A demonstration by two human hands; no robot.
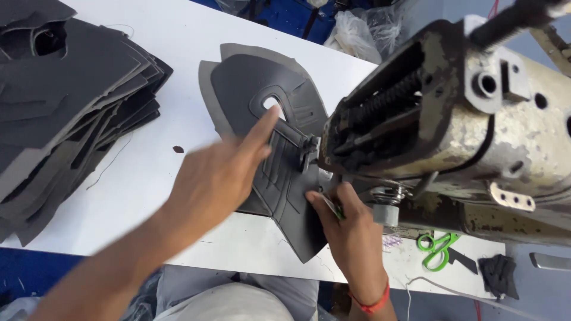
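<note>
A white worktable (178, 53) carried everything. At nine o'clock a thick stack of dark grey cut panels (65, 113) lay fanned on it, loose threads trailing from their edges. Near the centre a dark grey shaped piece with an oval cutout (262, 95) lay flat. A small dark scrap (178, 149) sat between the two. At three o'clock stood a worn sewing machine (464, 119); at five o'clock lay green-handled scissors (436, 248) and black offcuts (498, 274).

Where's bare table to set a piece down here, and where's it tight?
Free: white table between the stack of grey pieces and the left hand, with one dark scrap. Also the strip beyond the grey piece being sewn. Tight: right hand, sewing machine and green scissors crowd the right.
</note>
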